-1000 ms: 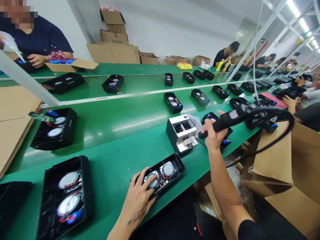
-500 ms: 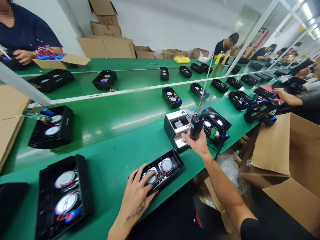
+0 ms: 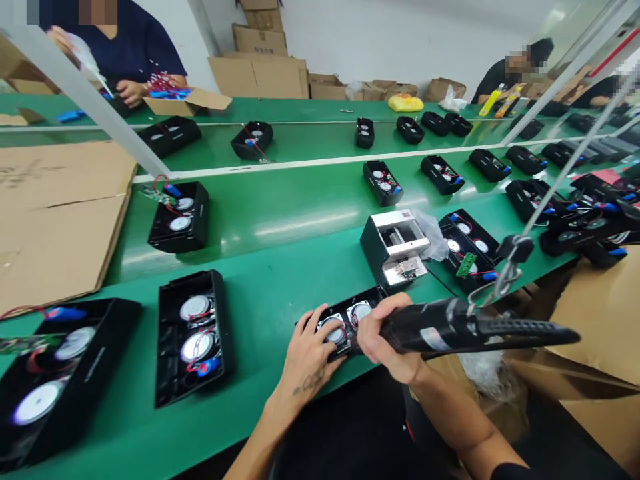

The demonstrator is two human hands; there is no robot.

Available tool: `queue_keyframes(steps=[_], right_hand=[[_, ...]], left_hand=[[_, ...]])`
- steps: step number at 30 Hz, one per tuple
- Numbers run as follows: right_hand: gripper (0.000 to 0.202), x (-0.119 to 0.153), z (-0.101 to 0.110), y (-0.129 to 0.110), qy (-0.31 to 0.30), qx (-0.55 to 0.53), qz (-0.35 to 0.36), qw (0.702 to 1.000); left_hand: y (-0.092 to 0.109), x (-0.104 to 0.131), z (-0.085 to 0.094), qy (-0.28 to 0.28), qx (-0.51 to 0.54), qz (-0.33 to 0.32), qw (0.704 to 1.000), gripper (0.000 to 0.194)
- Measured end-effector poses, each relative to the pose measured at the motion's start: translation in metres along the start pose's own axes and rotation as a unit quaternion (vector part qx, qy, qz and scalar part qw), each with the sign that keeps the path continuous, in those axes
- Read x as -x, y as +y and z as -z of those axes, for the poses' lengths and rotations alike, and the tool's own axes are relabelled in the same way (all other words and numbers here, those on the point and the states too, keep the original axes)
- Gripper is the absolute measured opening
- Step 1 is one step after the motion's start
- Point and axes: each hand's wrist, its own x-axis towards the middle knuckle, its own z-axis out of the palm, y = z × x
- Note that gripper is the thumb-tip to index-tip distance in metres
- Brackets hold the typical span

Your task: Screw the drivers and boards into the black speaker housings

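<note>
A black speaker housing (image 3: 353,311) with two round silver speakers and red wires lies on the green bench in front of me. My left hand (image 3: 311,350) grips its left end, fingers reaching over the inside and thumb along the near side. In my right hand (image 3: 390,339) is a black electric screwdriver (image 3: 440,327), tilted almost flat, its tip end pointing left into the housing near the left hand's fingers. The exact tip contact is hidden. Just beyond the housing stands a screw feeder (image 3: 409,256) with a white top.
Open housings (image 3: 193,340) with speakers stand at my left, others (image 3: 467,243) at right beside a clear plastic bag (image 3: 431,233). More line the green belt (image 3: 280,193). A cable hanger (image 3: 515,253) holds the screwdriver's rear. Cardboard (image 3: 55,220) lies left; co-workers sit across.
My right hand has brought the screwdriver from the screw feeder down to the housing, tipping it from upright to nearly flat. My left hand stays on the housing. The view has shifted left.
</note>
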Motion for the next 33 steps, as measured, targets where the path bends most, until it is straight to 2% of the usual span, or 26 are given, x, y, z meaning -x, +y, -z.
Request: queue_keyframes(steps=[3, 5, 14, 19, 24, 29, 33], right_hand=[[0.025, -0.005, -0.013, 0.004, -0.034, -0.014, 0.05, 0.998], [0.024, -0.008, -0.018, 0.004, -0.046, -0.023, 0.058, 0.997], [0.024, -0.009, -0.025, 0.011, -0.049, -0.009, 0.04, 0.998], [0.026, -0.011, -0.026, 0.006, -0.053, 0.025, 0.038, 0.998], [0.032, -0.011, -0.028, 0.004, -0.051, 0.056, 0.038, 0.996], [0.029, -0.006, -0.029, 0.012, -0.037, 0.035, -0.003, 0.999], [0.028, -0.002, -0.03, 0.013, -0.041, 0.067, 0.007, 0.997]], left_hand=[[-0.001, 0.002, -0.004, 0.012, -0.004, 0.0, 1.0, 0.013], [-0.001, 0.003, -0.006, 0.009, -0.007, -0.002, 1.0, 0.013], [-0.003, 0.003, -0.007, 0.009, -0.013, -0.005, 1.0, 0.026], [-0.003, 0.002, -0.007, 0.024, -0.007, -0.008, 1.0, 0.023], [-0.001, 0.001, -0.005, 0.027, 0.001, -0.006, 1.0, 0.03], [0.0, 0.004, -0.011, 0.031, 0.005, 0.003, 1.0, 0.034], [0.0, 0.007, -0.014, 0.017, 0.011, 0.018, 1.0, 0.041]])
